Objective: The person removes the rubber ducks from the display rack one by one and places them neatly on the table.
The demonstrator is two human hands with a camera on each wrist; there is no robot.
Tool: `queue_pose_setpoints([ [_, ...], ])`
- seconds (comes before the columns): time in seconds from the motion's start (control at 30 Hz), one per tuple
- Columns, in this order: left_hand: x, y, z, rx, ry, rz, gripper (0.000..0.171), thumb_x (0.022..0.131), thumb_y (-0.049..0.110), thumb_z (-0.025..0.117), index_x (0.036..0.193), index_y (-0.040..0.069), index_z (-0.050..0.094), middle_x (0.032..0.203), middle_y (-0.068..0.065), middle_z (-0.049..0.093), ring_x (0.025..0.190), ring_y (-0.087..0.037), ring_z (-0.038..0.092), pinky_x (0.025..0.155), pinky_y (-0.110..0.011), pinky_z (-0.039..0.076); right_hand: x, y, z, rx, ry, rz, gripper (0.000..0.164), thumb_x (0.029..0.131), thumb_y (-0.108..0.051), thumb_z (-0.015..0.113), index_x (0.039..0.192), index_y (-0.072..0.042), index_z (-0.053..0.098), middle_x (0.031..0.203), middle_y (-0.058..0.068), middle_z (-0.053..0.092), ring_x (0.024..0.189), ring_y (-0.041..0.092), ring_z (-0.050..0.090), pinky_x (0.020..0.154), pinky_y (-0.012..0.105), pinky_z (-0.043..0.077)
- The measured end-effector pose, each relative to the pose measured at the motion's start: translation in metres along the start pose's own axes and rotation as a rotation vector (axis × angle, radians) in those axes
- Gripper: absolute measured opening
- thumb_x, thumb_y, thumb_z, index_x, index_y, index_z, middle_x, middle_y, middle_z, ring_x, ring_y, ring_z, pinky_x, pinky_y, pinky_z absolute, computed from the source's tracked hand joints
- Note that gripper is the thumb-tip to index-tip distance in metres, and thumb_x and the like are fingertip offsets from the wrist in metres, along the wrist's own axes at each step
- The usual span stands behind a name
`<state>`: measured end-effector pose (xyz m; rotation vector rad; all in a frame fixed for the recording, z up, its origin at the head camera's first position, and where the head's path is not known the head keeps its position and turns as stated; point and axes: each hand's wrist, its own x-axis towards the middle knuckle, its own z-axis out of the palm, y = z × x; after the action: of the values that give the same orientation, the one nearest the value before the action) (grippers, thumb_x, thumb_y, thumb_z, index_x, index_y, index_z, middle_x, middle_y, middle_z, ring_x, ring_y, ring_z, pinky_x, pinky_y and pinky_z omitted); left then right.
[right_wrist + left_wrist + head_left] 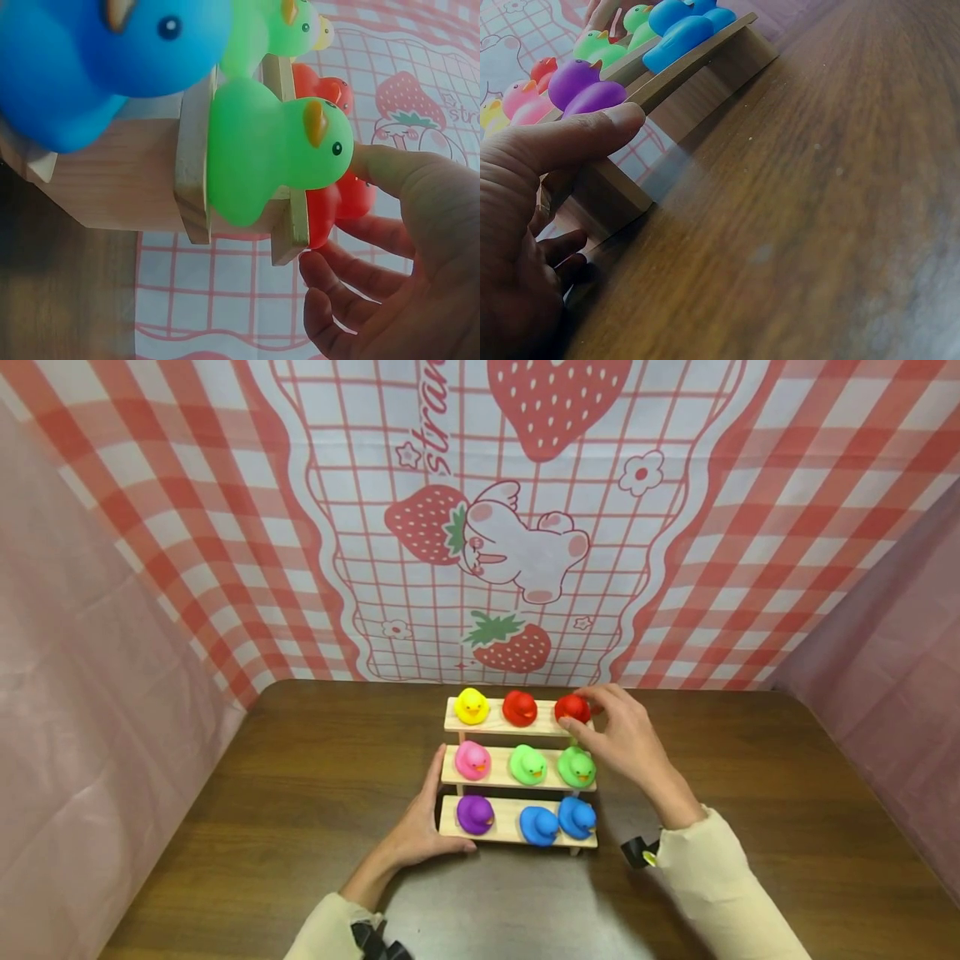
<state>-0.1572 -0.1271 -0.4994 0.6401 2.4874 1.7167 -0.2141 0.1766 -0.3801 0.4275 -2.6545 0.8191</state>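
Observation:
A three-step wooden display stand point(504, 832) carries several rubber ducks. My left hand point(420, 827) grips its left side, the thumb lying along the front edge of the bottom step by the purple duck point(476, 815). At the right end of the top step, my right hand point(626, 735) pinches a red duck point(572, 708) between thumb and fingers; in the right wrist view the near green duck point(247, 150) partly hides it. Another red duck point(520, 708) and a yellow duck point(472, 707) share that step.
On the middle step sit a pink duck point(473, 761), a light green duck point(528, 765) and a green duck point(577, 767). Two blue ducks point(539, 826) crowd the bottom step's right end. Behind the wooden table point(315, 760) hangs a strawberry-print cloth point(480, 577).

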Motion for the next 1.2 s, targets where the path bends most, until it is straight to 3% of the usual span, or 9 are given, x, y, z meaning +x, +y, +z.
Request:
queue_pose_setpoints([
  [0.27, 0.0002, 0.0006, -0.0001, -0.003, -0.003, 0.005, 0.144, 0.059, 0.015, 0.095, 0.162, 0.011, -0.006, 0.168, -0.023, 0.01, 0.153, -0.043, 0.02, 0.122, -0.066, 0.019, 0.0003, -0.002, -0.0014, -0.021, -0.003, 0.006, 0.045, 0.086, -0.03, 0.079, 0.12, -0.002, 0.067, 0.113, 0.017, 0.065, 0.089, 0.028, 0.058, 0.073, 0.038, 0.05],
  [0.73, -0.0002, 0.0012, 0.0001, -0.008, -0.002, -0.003, 0.144, 0.059, 0.015, 0.095, 0.162, 0.014, -0.006, 0.168, -0.023, 0.012, 0.152, -0.042, 0.022, 0.122, -0.065, 0.02, -0.0003, -0.0012, -0.0017, -0.007, -0.004, 0.012, 0.046, 0.085, -0.03, 0.079, 0.12, -0.003, 0.067, 0.106, 0.015, 0.064, 0.088, 0.028, 0.058, 0.072, 0.035, 0.049],
  [1.07, 0.0003, 0.0003, 0.0, -0.014, -0.003, -0.006, 0.144, 0.059, 0.015, 0.095, 0.162, 0.011, -0.006, 0.168, -0.022, 0.012, 0.152, -0.042, 0.022, 0.122, -0.066, 0.019, -0.0012, 0.0006, -0.0022, -0.004, -0.048, 0.043, 0.047, 0.088, -0.033, 0.077, 0.124, -0.005, 0.066, 0.092, 0.012, 0.053, 0.082, 0.024, 0.048, 0.066, 0.031, 0.037],
  [1.2, 0.0001, 0.0001, 0.0001, -0.011, -0.002, -0.008, 0.144, 0.059, 0.016, 0.095, 0.162, 0.013, -0.006, 0.168, -0.022, 0.011, 0.153, -0.042, 0.021, 0.122, -0.066, 0.019, -0.0007, 0.0015, -0.0015, -0.002, -0.068, 0.06, 0.047, 0.089, -0.035, 0.075, 0.125, -0.006, 0.065, 0.095, 0.012, 0.054, 0.083, 0.024, 0.049, 0.067, 0.03, 0.037],
])
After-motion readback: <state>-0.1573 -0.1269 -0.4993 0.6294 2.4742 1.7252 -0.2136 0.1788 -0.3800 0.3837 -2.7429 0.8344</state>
